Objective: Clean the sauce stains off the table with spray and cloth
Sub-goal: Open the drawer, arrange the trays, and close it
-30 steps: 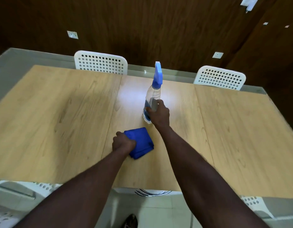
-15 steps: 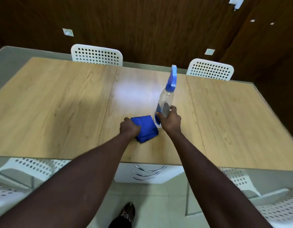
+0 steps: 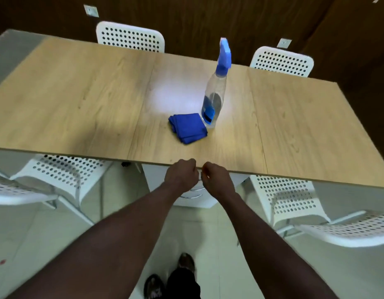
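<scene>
A clear spray bottle (image 3: 214, 100) with a blue trigger head stands upright on the wooden table (image 3: 78, 100). A folded blue cloth (image 3: 187, 127) lies right beside it, to its left and touching its base. My left hand (image 3: 181, 174) and my right hand (image 3: 217, 180) hover side by side at the table's near edge, well short of the cloth and bottle. Both have loosely curled fingers and hold nothing. I see no sauce stains on the tabletop; a bright glare patch lies behind the cloth.
White perforated chairs stand at the far side (image 3: 130, 36) (image 3: 281, 61) and at the near side (image 3: 63, 175) (image 3: 288, 199). A white drawer unit (image 3: 193, 198) sits under the table. My feet (image 3: 169, 281) are on the pale tiled floor.
Both hands have let go, the left of the cloth and the right of the bottle, and pulled back to the near table edge. The view has backed away from the table.
</scene>
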